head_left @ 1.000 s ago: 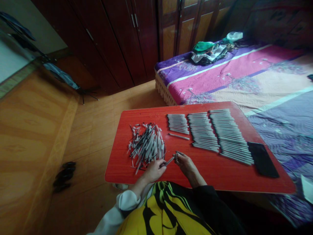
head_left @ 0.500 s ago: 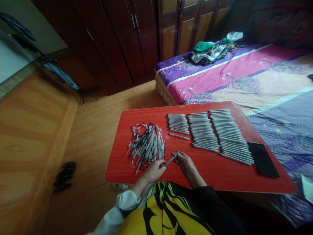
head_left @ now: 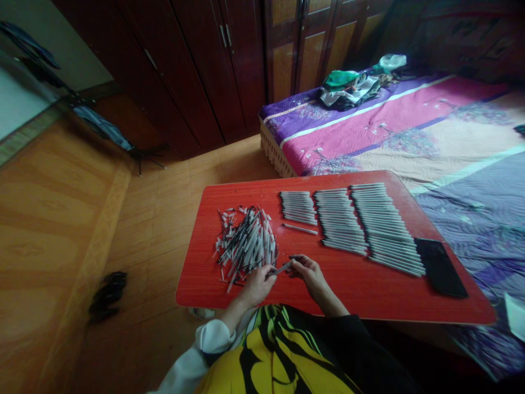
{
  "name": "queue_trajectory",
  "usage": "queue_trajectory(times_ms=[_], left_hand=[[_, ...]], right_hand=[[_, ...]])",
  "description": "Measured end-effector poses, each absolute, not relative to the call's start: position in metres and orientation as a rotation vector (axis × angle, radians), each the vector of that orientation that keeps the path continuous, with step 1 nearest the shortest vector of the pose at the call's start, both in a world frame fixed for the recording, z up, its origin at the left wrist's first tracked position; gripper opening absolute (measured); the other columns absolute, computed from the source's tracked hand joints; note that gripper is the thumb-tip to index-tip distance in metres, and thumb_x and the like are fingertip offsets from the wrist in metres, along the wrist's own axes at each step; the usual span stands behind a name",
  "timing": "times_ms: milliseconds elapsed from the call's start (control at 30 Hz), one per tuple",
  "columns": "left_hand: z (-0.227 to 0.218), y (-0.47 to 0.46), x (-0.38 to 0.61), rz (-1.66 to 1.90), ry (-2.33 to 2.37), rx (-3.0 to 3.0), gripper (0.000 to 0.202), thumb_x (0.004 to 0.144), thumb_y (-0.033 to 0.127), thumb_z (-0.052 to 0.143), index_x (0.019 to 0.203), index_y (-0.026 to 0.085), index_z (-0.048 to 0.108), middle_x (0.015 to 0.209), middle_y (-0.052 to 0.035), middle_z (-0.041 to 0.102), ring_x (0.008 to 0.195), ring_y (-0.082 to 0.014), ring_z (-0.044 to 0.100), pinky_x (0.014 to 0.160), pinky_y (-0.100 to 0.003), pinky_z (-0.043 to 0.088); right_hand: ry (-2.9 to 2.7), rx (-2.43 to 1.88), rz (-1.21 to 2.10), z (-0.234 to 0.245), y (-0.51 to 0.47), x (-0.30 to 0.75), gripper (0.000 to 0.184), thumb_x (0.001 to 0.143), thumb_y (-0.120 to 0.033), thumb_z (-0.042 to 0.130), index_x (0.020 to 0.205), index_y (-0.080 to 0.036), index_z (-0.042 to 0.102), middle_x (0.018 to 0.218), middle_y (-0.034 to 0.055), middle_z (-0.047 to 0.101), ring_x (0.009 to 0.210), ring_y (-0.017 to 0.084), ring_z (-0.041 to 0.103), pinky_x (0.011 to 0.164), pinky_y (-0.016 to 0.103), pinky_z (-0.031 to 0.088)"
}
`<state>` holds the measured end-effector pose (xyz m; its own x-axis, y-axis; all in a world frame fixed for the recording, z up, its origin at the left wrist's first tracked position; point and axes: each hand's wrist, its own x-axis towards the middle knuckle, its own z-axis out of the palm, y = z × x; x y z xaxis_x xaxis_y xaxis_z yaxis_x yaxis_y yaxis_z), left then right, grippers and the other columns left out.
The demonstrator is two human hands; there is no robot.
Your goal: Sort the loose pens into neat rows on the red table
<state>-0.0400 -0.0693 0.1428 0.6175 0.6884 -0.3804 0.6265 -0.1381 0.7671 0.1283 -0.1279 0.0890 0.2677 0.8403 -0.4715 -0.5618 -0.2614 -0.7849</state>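
The left hand (head_left: 257,287) and right hand (head_left: 308,274) meet low on a red bench (head_left: 328,293), with a slim pen (head_left: 282,268) between them. The left hand's fingers (head_left: 268,272) curl closed on its near end, right beside a loose heap of pen parts (head_left: 248,246). The right hand's fingers (head_left: 296,259) pinch the other end, though the exact grip is hard to make out at this size. Beyond the hands, pens lie side by side in three neat rows (head_left: 340,221), and a single pen (head_left: 300,229) lies just below the smallest row. A black phone (head_left: 440,267) lies just beside the largest row. The bench stands against a bed (head_left: 394,128) with a quilted purple and pink cover, a bundle of cloth (head_left: 348,90) lying on it, and a dark wooden wardrobe (head_left: 229,65) stands behind.
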Motion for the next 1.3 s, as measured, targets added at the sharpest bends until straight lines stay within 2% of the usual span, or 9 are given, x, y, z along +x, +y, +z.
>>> queue_trajectory(times_ms=[100, 167, 367, 833, 900, 967, 1067, 1200, 1300], left_hand=[[0.148, -0.070, -0.043, 0.075, 1.051, 1.862, 0.026, 0.081, 0.023, 0.045, 0.097, 0.015, 0.063, 0.081, -0.0050, 0.067, 0.075, -0.0162, 0.058, 0.070, -0.025, 0.042], [0.151, -0.070, -0.044, 0.066, 1.036, 1.910, 0.026, 0.081, 0.023, 0.046, 0.097, 0.016, 0.064, 0.081, -0.0051, 0.067, 0.076, -0.0168, 0.059, 0.070, -0.025, 0.042], [0.160, -0.073, -0.044, 0.051, 0.992, 2.117, 0.025, 0.084, 0.024, 0.044, 0.098, 0.020, 0.064, 0.090, -0.0056, 0.068, 0.084, -0.0188, 0.061, 0.073, -0.026, 0.041], [0.158, -0.074, -0.039, 0.041, 0.945, 2.281, 0.025, 0.086, 0.021, 0.042, 0.099, 0.020, 0.063, 0.092, -0.0060, 0.068, 0.085, -0.0190, 0.062, 0.075, -0.027, 0.042], [0.153, -0.072, -0.037, 0.022, 0.932, 2.290, 0.025, 0.087, 0.021, 0.042, 0.101, 0.021, 0.063, 0.094, -0.0058, 0.067, 0.087, -0.0185, 0.061, 0.076, -0.026, 0.042], [0.148, -0.068, -0.031, -0.008, 0.936, 2.302, 0.026, 0.087, 0.022, 0.042, 0.104, 0.021, 0.062, 0.095, -0.0061, 0.067, 0.088, -0.0185, 0.061, 0.077, -0.027, 0.042], [0.141, -0.059, -0.017, -0.045, 0.953, 2.313, 0.028, 0.088, 0.021, 0.040, 0.107, 0.022, 0.060, 0.097, -0.0063, 0.066, 0.091, -0.0184, 0.060, 0.080, -0.027, 0.043], [0.135, -0.052, -0.004, 0.061, 0.971, 2.351, 0.038, 0.083, 0.021, 0.049, 0.122, 0.020, 0.050, 0.116, -0.0086, 0.058, 0.107, -0.0217, 0.052, 0.093, -0.034, 0.038], [0.128, -0.053, -0.008, 0.266, 1.046, 2.332, 0.056, 0.080, 0.021, 0.054, 0.133, 0.018, 0.036, 0.131, -0.0103, 0.046, 0.121, -0.0225, 0.041, 0.103, -0.038, 0.032]], right_hand=[[-0.469, -1.277, 1.431, 0.098, -0.130, 0.136, 0.031, 0.060, -0.038, 0.074, 0.074, -0.015, 0.058, 0.051, -0.0006, 0.062, 0.040, 0.011, 0.054, 0.039, 0.022, 0.042], [-0.562, -1.260, 1.489, 0.103, -0.132, 0.141, 0.030, 0.062, -0.039, 0.072, 0.073, -0.016, 0.056, 0.049, -0.0013, 0.060, 0.037, 0.011, 0.051, 0.036, 0.022, 0.040], [-0.599, -1.207, 1.517, 0.113, -0.139, 0.141, 0.028, 0.068, -0.039, 0.068, 0.077, -0.016, 0.056, 0.058, 0.0029, 0.066, 0.042, 0.011, 0.055, 0.039, 0.022, 0.042], [-0.551, -1.248, 1.470, 0.115, -0.144, 0.136, 0.027, 0.071, -0.042, 0.064, 0.078, -0.016, 0.058, 0.058, 0.0040, 0.065, 0.046, 0.016, 0.058, 0.044, 0.029, 0.045], [-0.781, -1.422, 1.360, 0.115, -0.142, 0.142, 0.025, 0.074, -0.042, 0.060, 0.078, -0.017, 0.061, 0.061, 0.0051, 0.065, 0.050, 0.017, 0.058, 0.049, 0.031, 0.045], [-1.165, -1.646, 1.053, 0.116, -0.138, 0.148, 0.019, 0.076, -0.037, 0.058, 0.080, -0.019, 0.065, 0.075, 0.0087, 0.067, 0.067, 0.021, 0.060, 0.062, 0.034, 0.046], [-1.757, -1.783, 0.584, 0.115, -0.129, 0.154, 0.017, 0.081, -0.027, 0.054, 0.090, -0.022, 0.067, 0.093, 0.0102, 0.064, 0.089, 0.023, 0.053, 0.077, 0.035, 0.039], [-2.130, -1.856, 0.423, 0.097, -0.108, 0.164, 0.023, 0.087, -0.020, 0.043, 0.085, -0.018, 0.066, 0.075, 0.0087, 0.062, 0.079, 0.021, 0.048, 0.071, 0.032, 0.034], [-2.108, -2.025, 0.276, 0.073, -0.089, 0.185, 0.024, 0.086, -0.016, 0.043, 0.080, -0.016, 0.066, 0.082, 0.0114, 0.061, 0.084, 0.022, 0.046, 0.071, 0.031, 0.032]])
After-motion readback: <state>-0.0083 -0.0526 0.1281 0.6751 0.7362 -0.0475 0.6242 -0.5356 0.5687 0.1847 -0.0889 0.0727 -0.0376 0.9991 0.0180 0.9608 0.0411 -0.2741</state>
